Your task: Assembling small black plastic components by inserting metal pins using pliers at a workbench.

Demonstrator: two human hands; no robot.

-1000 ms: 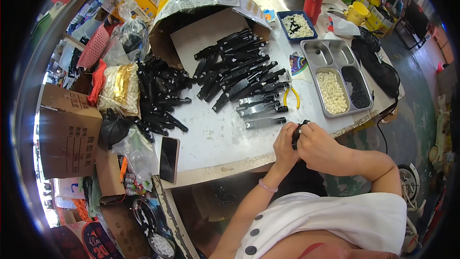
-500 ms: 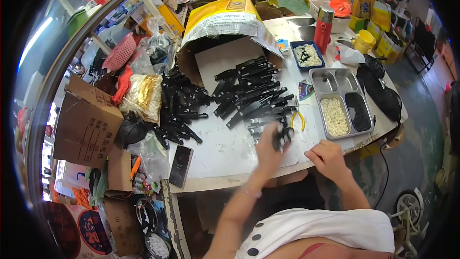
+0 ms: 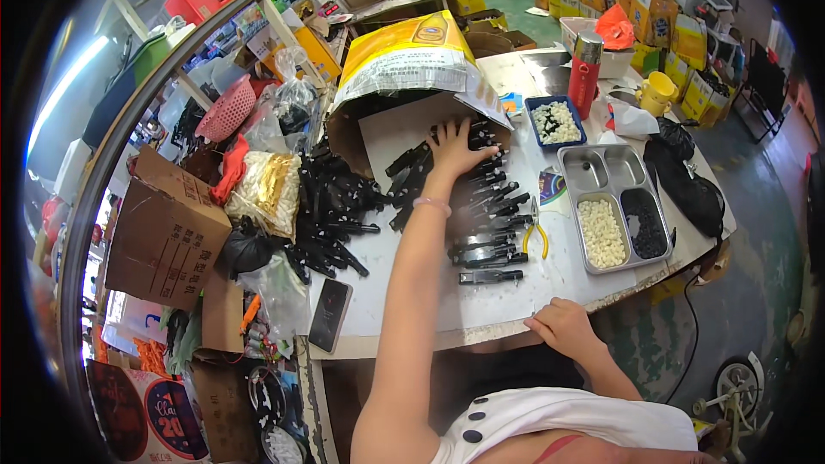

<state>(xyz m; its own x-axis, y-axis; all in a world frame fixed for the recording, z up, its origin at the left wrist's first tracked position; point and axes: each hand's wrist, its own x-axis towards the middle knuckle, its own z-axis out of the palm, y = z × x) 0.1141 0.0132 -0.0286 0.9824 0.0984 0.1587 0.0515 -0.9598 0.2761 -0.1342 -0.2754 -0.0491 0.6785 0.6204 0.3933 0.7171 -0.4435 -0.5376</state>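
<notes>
My left hand [image 3: 460,153] is reached far across the white worktable, fingers spread over the pile of slim black plastic parts [image 3: 408,198]. Its palm and fingers cover some of them. Nearer to me a row of the same parts lies side by side, ending in a single black part [image 3: 490,277]. By the table's front edge rests my right hand [image 3: 565,328], its fingers curled closed and the thumb pressed to them. What they hold, if anything, is hidden. Yellow-handled pliers [image 3: 538,236] lie to the right of the row.
A steel compartment tray [image 3: 563,206] holds white and black small pieces. Behind it stand a blue tray [image 3: 534,133] and a red flask [image 3: 584,77]. An open yellow-and-white bag [image 3: 404,56] faces me. A phone [image 3: 330,316] and another black heap [image 3: 331,198] are at left.
My left hand, which held black parts near the front edge, has moved away from me to the far pile. A single part now lies at the row's near end. The right hand stays closed.
</notes>
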